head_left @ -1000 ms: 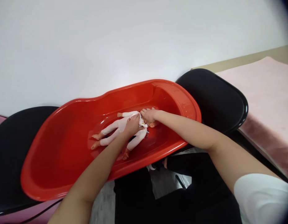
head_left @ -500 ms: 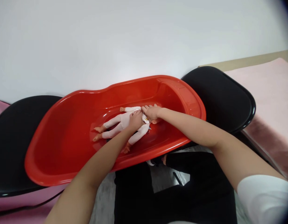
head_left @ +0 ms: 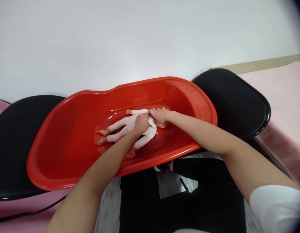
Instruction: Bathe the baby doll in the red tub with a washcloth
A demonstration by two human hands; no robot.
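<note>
A doll (head_left: 131, 124) in a white long-sleeved top and pale leggings lies on its back in a red baby bathtub (head_left: 60, 145). Its bare feet point left and its head is toward the right end. My left hand (head_left: 141, 124) rests across the chest, fingers laid flat on the top. At the neck, my right hand (head_left: 159, 116) covers much of the head, its fingertips closed at the upper edge of a white bib (head_left: 151, 122) with a small yellow mark. The fingertips of both hands nearly meet there. What lies under the right palm is hidden.
Black rounded seats (head_left: 231, 103) support or flank the tub at both ends. Behind it rises a white wall (head_left: 116, 42). A pink-covered surface (head_left: 281, 97) is at the right, and pink fabric (head_left: 18, 207) shows at lower left. My black-clad legs are below the tub.
The view has shifted slightly, moving the tub a little to the right in the picture. Both hands stay at the doll's chest and neck, with only small finger movement.
</note>
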